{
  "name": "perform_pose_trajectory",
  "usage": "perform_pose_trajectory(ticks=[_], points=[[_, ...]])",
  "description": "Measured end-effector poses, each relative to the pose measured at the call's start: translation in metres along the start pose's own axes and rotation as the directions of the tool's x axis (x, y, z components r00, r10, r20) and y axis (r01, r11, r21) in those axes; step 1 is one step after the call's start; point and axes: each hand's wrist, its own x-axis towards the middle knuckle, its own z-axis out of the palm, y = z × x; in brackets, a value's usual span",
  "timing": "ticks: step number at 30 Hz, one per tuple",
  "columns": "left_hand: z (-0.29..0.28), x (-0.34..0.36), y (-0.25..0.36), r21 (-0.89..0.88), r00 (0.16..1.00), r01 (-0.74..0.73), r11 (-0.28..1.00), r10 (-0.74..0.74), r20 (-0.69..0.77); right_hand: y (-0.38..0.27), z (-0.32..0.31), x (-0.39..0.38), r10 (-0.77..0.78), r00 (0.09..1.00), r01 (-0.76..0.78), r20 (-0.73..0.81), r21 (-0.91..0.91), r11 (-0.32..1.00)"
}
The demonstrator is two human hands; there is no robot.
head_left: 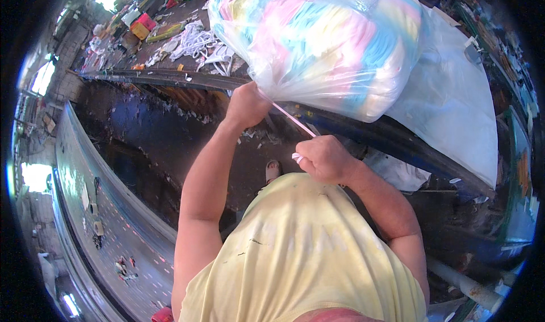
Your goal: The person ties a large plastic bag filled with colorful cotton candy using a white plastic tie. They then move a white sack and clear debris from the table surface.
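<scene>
A large clear plastic bag (272, 75) lies on the workbench, packed with folded pastel fabric (335, 32) in pink, blue, yellow and white. My left hand (248, 104) is closed at the bag's gathered neck. From there a pale pink cloth strip (292, 119) runs taut down to my right hand (326, 158). That hand is a fist around the strip, whose white-pink end pokes out beside the thumb. Whether the strip circles the neck is hidden behind my left fingers.
The dark workbench (164, 78) carries white fabric strips (196, 42), scraps and a red-and-yellow item (142, 25). A white sheet (448, 106) hangs over its right part. To my left stands a long grey table (113, 208) with small objects on it. Scraps litter the floor.
</scene>
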Motion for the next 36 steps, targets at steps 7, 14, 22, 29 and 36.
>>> perform_pose_trajectory(ticks=[7, 14, 22, 29, 36], points=[[-0.022, 0.008, 0.021, -0.024, 0.994, 0.02, 1.0, -0.017, 0.103, 0.067, 0.029, 0.018, 0.244, 0.955, -0.257, -0.168, -0.056, 0.965], [-0.017, 0.023, -0.015, -0.316, 0.942, 0.112, 0.942, 0.0, 0.334, 0.133, 0.124, 0.078, 0.105, 0.987, -0.126, -0.12, -0.193, 0.973], [-0.023, 0.041, -0.028, -0.426, 0.887, 0.12, 0.897, 0.095, 0.452, 0.152, 0.191, 0.142, 0.137, 0.917, -0.13, -0.374, 0.043, 0.991], [-0.031, 0.082, -0.066, -0.379, 0.734, -0.481, 0.791, 0.599, 0.32, 0.137, 0.21, 0.169, 0.009, 0.856, -0.152, -0.518, -0.236, 0.96], [-0.006, 0.126, -0.102, -0.687, 0.555, 0.081, 0.722, 0.54, 0.633, 0.141, 0.218, 0.188, -0.015, 0.917, -0.081, -0.398, -0.224, 0.971]])
